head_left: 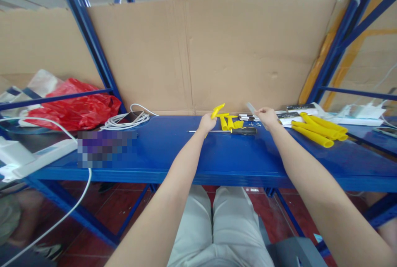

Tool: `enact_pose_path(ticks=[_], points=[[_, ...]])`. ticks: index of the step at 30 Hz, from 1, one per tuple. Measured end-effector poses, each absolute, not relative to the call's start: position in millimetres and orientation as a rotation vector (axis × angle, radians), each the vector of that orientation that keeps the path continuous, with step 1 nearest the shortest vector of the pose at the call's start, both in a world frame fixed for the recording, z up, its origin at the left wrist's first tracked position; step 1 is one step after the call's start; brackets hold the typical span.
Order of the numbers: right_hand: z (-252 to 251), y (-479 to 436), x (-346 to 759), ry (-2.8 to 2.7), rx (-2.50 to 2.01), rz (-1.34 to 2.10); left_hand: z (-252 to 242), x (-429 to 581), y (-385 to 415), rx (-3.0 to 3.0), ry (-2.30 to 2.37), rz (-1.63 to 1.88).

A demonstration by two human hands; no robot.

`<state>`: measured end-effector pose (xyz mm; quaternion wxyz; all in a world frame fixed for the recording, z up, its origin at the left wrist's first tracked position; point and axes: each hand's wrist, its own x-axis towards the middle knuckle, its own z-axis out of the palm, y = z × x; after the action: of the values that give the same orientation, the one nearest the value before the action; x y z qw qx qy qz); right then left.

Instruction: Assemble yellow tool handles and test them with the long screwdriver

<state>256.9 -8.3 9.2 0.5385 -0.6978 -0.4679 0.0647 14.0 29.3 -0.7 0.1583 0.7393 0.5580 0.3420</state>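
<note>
My left hand [207,123] is closed around a curved yellow plastic piece [218,110], whose tip points up and to the right. Pinched in my right hand [267,117] is a thin translucent strip [250,108], tilted up to the left. Between the hands, several short yellow plastic parts [228,122] lie on the blue bench [149,151]. In front of them a long screwdriver [244,131] with a black handle lies flat, its shaft reaching left behind my left wrist. Small metal bits [254,124], too small to name, and some white-and-black pieces [248,117] sit near my right hand.
Several yellow tubes [319,132] lie on the right beside black-and-white boxes [290,117]. To the left are a coiled white cable [127,121], a red plastic bag [77,103], a power strip [46,157] and a blurred-out object [105,145]. A cardboard wall [242,52] stands behind the bench.
</note>
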Motion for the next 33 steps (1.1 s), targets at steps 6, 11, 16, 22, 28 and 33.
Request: enact_pose_path(ticks=[6,11,16,22,28,33], points=[[11.3,-12.9,237.6,-1.01,-1.463,0.598,-4.1,14.5,15.7,2.402,1.487,0.962],[13.5,-14.2,230.7,-1.111,-1.302,0.831,-5.3,13.9,-2.8,2.566,1.647,0.65],[12.5,-15.6,221.6,-1.262,-1.298,0.967,-1.0,11.8,-7.7,2.62,1.669,0.575],[10.7,-19.9,211.2,-1.377,-1.379,0.987,0.9,11.4,-6.1,2.609,1.622,0.629],[10.9,-21.0,206.7,-1.466,-1.453,0.917,1.1,13.6,-6.3,2.6,1.593,0.655],[12.7,-24.2,202.9,-1.458,-1.513,0.871,0.9,13.2,-6.5,2.551,1.598,0.686]])
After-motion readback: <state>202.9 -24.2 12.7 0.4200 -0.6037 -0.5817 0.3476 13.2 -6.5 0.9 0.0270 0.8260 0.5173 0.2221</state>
